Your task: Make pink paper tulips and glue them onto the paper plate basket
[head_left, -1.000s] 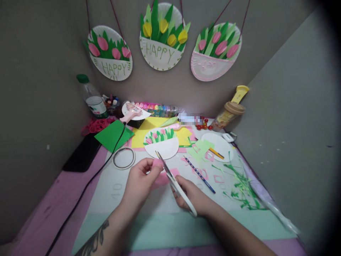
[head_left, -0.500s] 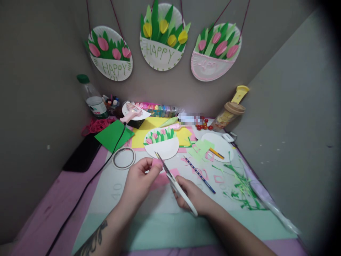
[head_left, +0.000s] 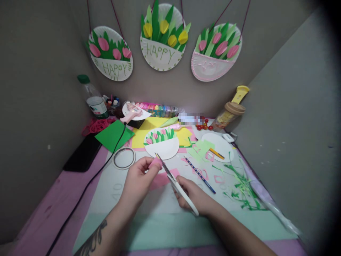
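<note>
A small piece of pink paper (head_left: 155,163) is pinched between the thumb and fingers of my left hand (head_left: 141,177). My right hand (head_left: 190,195) is closed round white-handled scissors (head_left: 182,193), whose narrow blades point up and left beside the paper. Whether the blades touch it is hard to tell. Under the scissors lies a larger pink sheet (head_left: 161,179). Just beyond my hands rests a paper plate pocket (head_left: 162,147) with green leaves and pink tulips.
A pencil (head_left: 199,175) and green scraps (head_left: 243,192) lie to the right. Tape rolls (head_left: 124,158), a black phone (head_left: 82,153) and a glue gun (head_left: 130,115) with its cord are at the left. Behind stand a bottle (head_left: 94,101) and a lidded cup (head_left: 227,113).
The pink paper in my left hand has turned slightly and shows more to the left of my thumb. My right hand and the scissors have barely moved.
</note>
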Demonstrator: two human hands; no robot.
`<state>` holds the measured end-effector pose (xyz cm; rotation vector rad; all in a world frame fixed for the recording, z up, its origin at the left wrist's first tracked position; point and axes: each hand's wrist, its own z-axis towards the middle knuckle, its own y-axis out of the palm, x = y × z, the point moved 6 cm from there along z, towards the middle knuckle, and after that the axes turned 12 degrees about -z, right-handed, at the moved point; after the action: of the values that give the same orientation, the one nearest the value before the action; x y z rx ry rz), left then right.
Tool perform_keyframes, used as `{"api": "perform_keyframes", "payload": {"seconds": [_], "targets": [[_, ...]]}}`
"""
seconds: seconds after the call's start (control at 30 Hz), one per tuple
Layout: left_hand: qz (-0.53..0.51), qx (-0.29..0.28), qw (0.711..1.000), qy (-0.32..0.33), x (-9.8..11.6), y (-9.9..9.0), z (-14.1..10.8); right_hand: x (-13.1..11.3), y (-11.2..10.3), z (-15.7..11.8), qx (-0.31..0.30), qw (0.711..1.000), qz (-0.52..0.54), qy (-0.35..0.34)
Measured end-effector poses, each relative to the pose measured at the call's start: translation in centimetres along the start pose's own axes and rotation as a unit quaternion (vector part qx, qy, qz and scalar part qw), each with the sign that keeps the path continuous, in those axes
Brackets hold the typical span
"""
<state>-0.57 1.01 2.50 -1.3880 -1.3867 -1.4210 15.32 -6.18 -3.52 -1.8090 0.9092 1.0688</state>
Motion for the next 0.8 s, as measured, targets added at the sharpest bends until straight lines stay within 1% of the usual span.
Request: {"api": "perform_keyframes", "payload": {"seconds": [0.23,0.53,0.8], "targets": [[0.038,-0.012,0.999,0.002,0.2,0.03,0.0,-0.11,-0.01,0.14,-0.006,1.0,-0.002,0.005],[0.02,0.007,1.0,-0.003,0.31,-0.13,0.08,0.02,-0.13,0.07,-0.007,1.0,0.01,0.006],[0.019,-0.007,1.0,-0.014,0.16,0.15,-0.09,-0.29,-0.16,0.15,-0.006,1.0,-0.003,0.01]]}}
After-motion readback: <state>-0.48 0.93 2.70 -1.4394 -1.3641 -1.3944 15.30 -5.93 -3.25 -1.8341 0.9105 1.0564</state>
